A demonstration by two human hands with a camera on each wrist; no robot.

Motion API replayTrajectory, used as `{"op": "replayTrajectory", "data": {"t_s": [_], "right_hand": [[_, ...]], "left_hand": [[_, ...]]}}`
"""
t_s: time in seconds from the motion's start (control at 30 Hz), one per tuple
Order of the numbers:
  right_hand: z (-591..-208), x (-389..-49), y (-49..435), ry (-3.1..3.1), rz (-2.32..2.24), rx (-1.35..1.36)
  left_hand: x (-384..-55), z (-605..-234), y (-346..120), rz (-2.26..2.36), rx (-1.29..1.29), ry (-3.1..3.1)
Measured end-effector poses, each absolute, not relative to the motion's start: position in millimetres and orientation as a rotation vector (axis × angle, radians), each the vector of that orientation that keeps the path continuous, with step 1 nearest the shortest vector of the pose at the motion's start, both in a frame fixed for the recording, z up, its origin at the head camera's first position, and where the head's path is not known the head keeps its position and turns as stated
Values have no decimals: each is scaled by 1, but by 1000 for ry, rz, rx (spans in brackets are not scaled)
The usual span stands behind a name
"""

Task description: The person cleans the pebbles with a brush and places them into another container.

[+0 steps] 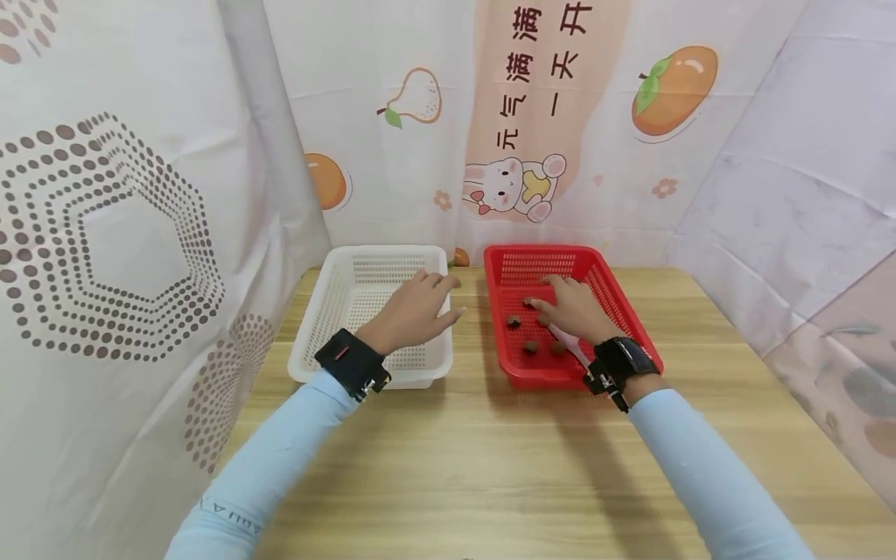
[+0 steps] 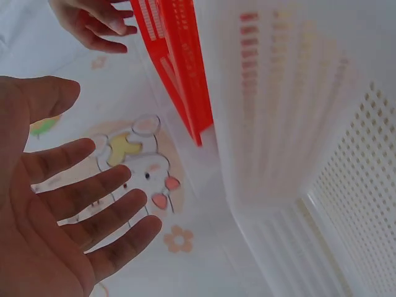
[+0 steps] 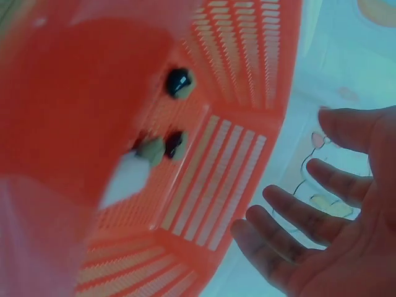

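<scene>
My left hand (image 1: 413,313) hovers over the right side of a white plastic basket (image 1: 301,342), its fingers spread with nothing in them. In the left wrist view that hand (image 2: 68,192) shows a bare palm beside the basket's wall. My right hand (image 1: 577,309) is above a red plastic basket (image 1: 505,342), fingers extended and holding nothing. Several small roundish dark-brown pieces (image 1: 530,347) lie in the red basket. The right wrist view shows one piece (image 3: 179,83) as glossy black and tan. A long pale-pink thing (image 1: 565,339) lies among them, partly hidden by the right hand; its kind is unclear.
Both baskets stand side by side at the back of a wooden table (image 1: 448,467), with a narrow gap between them. A printed curtain (image 1: 420,187) hangs right behind them. More cloth (image 1: 140,257) hangs along the left side, and a pale sheet (image 1: 791,194) along the right.
</scene>
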State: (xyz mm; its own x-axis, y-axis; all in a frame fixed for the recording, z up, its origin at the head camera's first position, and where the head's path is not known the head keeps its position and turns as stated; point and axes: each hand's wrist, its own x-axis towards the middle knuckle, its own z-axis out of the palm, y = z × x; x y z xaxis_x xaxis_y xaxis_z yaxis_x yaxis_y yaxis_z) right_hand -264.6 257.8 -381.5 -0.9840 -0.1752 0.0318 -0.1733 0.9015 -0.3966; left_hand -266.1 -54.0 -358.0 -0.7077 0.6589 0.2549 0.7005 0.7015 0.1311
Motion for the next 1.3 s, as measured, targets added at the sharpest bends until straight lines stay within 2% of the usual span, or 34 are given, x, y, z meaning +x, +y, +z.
{"op": "replayTrajectory", "data": {"t_s": [0.33,0.57,1.3], "right_hand": [[-385,-257,290,2902,-514,-224],[-389,-250,306,2803,-423,-167],[-431,-236,318,2725,-400,-104]], "left_hand": [[-236,-358,-15,-291,-1391,-2574],[-223,-372,13,-276,-1517,-2562],[-204,-414,29,-255,-1346,-2544]]}}
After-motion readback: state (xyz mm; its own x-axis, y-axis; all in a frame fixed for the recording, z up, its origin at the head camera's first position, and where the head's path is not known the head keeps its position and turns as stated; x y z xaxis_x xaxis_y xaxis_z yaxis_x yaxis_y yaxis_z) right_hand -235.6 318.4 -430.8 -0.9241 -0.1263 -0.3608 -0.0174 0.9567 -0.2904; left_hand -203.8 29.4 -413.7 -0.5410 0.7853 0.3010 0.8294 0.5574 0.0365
